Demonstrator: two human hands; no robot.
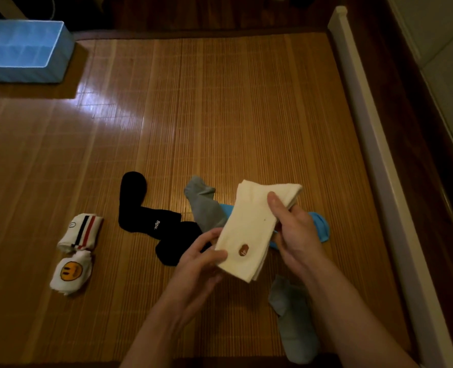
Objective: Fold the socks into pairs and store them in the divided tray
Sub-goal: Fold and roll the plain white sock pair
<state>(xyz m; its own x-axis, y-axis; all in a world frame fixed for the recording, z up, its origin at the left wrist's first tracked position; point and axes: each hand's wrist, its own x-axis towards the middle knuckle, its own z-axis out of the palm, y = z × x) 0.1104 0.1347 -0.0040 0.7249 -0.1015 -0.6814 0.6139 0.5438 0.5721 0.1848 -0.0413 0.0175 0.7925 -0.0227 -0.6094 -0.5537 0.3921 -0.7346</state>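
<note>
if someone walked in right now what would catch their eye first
The cream socks, stacked flat and held over the bamboo mat by the left hand and right hand, lower centre. Then the black socks sprawled just left of them, and the blue divided tray far off in the top left corner.
</note>
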